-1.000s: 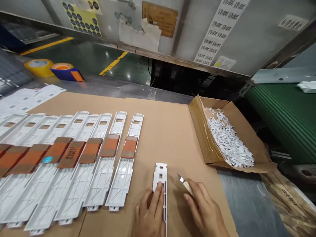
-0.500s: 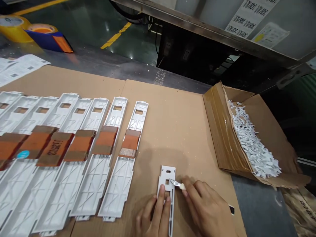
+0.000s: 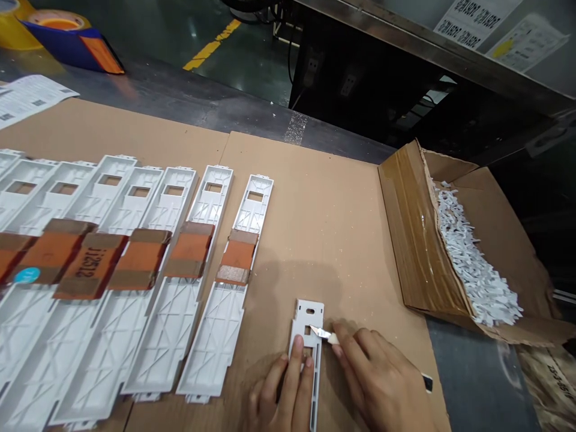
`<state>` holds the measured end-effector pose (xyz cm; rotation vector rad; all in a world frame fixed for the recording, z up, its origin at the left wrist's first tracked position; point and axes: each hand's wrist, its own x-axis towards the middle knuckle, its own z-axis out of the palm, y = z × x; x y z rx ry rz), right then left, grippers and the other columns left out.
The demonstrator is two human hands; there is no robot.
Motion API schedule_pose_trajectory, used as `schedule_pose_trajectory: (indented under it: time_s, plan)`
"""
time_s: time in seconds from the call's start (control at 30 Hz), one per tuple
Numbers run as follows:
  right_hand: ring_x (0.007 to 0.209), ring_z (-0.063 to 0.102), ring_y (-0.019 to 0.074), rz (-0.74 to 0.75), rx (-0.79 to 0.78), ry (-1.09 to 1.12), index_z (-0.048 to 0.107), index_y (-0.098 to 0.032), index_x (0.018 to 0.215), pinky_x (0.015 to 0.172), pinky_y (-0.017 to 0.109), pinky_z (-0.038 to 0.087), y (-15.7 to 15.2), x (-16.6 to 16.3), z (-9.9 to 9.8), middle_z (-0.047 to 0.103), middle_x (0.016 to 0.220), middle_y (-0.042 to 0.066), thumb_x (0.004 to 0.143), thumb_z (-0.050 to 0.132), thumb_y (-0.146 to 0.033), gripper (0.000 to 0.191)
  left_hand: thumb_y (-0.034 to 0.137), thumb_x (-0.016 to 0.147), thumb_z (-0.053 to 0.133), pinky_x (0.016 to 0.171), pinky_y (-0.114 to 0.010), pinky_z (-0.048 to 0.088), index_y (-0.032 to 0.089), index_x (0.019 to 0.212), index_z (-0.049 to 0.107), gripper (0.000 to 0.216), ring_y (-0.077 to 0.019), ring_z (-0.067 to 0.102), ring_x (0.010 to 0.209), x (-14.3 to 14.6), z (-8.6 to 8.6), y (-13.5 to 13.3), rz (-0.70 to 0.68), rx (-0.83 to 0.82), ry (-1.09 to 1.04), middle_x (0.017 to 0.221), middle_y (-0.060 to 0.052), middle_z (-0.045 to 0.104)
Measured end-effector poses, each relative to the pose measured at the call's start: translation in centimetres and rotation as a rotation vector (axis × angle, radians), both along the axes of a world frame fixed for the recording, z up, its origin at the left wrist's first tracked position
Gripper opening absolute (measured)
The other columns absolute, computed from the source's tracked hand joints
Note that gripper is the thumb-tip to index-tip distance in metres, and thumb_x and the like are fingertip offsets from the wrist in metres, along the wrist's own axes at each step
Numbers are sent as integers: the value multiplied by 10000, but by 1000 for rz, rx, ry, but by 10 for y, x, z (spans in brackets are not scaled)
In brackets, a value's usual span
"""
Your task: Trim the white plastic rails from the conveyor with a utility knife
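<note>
White-handled knife [image 3: 324, 334], pinched in right grip [image 3: 382, 378], has reached the strip [image 3: 299, 327] beneath left hand's [image 3: 281, 396] spread fingers [image 3: 293, 375].

From my end I read the short strip [image 3: 297, 327] as smooth plastic, knife [image 3: 323, 334] blade as shiny metal. Long trays [image 3: 218, 336] — plastic too, ribbed, slight sheen. Orange-brown blocks [image 3: 238, 258] look mostly matt; material I can't tell. Backing sheet [image 3: 324, 210] is matt cardboard; box [image 3: 398, 216] is cardboard with glossy tape — scraps [image 3: 480, 270] plastic-looking. Tabletop [image 3: 189, 99] smooth, dull sheen. Printed sheet [image 3: 31, 96]: paper. Floor [image 3: 252, 66] glossy.
</note>
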<state>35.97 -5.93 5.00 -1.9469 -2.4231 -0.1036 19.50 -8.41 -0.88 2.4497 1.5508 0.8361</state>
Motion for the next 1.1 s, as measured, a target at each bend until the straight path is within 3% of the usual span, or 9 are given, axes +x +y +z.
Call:
schedule_pose_trajectory:
  time_s: [0.33,0.63,0.9,1.1]
  plan:
    - [549,572,159,14,4,-10,590,-198,1028,499,282,412,2,2,0,600,691,40,959,316,-290,297,118,797,454,733,-304,374,225,1047,651,336,-164,568,978,0,-1,-1,1,7,1,1146,-24,651]
    - [515,556,162,90,-52,-85,598,-235,880,473,296,355,19,8,10,573,634,21,954,269,-285,340,154,813,470,727,-289,373,243,1052,650,312,-146,568,976,-2,0,1,-13,8,25,1133,-5,657]
    - [593,562,196,207,-232,-152,595,-227,803,530,321,344,50,13,27,591,690,7,804,565,-196,43,111,798,498,698,-287,386,235,959,675,270,-144,586,906,3,0,4,22,106,46,1072,10,684]
    - [592,540,189,367,-292,-198,587,-212,751,517,312,294,76,18,33,598,666,11,750,642,-167,71,117,777,573,677,-285,390,232,950,664,227,-149,577,904,4,-1,4,21,94,72,1061,23,685]
